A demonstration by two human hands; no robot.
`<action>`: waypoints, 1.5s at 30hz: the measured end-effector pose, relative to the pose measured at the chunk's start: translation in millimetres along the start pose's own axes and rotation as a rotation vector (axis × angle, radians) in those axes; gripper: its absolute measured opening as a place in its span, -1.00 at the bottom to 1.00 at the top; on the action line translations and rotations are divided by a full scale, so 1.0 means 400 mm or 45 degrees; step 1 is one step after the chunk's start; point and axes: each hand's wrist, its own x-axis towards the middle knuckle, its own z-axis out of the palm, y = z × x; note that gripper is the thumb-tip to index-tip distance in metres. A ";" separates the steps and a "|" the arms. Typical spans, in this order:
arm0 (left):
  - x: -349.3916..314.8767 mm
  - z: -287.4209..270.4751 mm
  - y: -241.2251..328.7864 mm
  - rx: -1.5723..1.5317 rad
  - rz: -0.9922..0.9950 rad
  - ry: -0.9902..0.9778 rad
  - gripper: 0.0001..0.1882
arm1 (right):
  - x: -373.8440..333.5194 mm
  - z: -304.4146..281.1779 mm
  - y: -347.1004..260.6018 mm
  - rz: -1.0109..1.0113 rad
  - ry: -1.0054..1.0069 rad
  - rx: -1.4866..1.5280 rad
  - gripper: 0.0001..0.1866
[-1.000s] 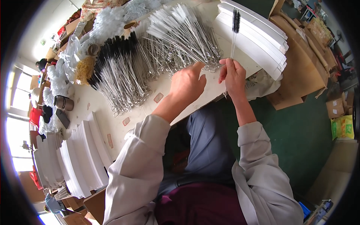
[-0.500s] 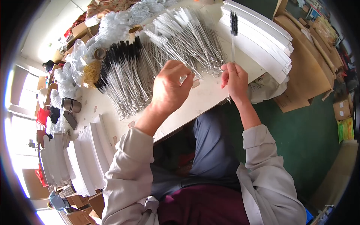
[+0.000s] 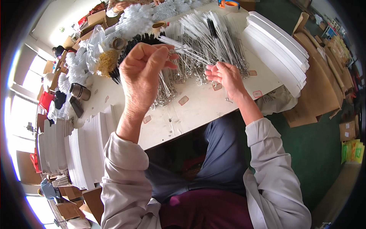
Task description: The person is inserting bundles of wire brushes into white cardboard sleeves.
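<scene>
My right hand point(image 3: 228, 78) is closed around a thin wire-handled brush with black bristles point(image 3: 212, 28). The brush's handle end point(image 3: 228, 100) sticks out below the fingers. A white-bristled brush point(image 3: 166, 39) slants toward those fingers; whether they grip it too is unclear. My left hand point(image 3: 142, 70) is raised over the near side of the piles, thumb and fingers pinched on a thin metal wire point(image 3: 179, 49). What that wire belongs to cannot be made out. Behind my hands lie white-bristled brushes point(image 3: 190, 24) and black-bristled brushes point(image 3: 143, 39), looped ends toward me.
Long white card strips point(image 3: 280, 51) are stacked at the table's right, with more white stacks point(image 3: 82, 152) at left. A metal cup point(image 3: 80, 91), yellow ties point(image 3: 107, 63) and a tape dispenser point(image 3: 229, 5) stand around. Cardboard point(image 3: 320, 72) leans at right. Another person's hand point(image 3: 121, 5) shows far back.
My left hand has moved left and upward, and a wire now shows at its fingertips. The black brush in my right hand has lowered and tilted over the pile. The view has shifted.
</scene>
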 end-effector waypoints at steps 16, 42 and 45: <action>-0.065 -0.253 0.279 -0.185 -0.063 0.000 -0.75 | -0.003 0.022 -0.035 0.090 -0.047 -0.243 -0.63; -0.345 -0.377 0.022 0.655 -0.401 0.122 -0.81 | -0.438 0.288 0.039 0.737 -0.818 -0.152 -0.60; -0.353 -0.384 0.008 0.744 -0.363 0.168 -0.82 | -0.450 0.290 0.041 0.726 -0.786 -0.206 -0.60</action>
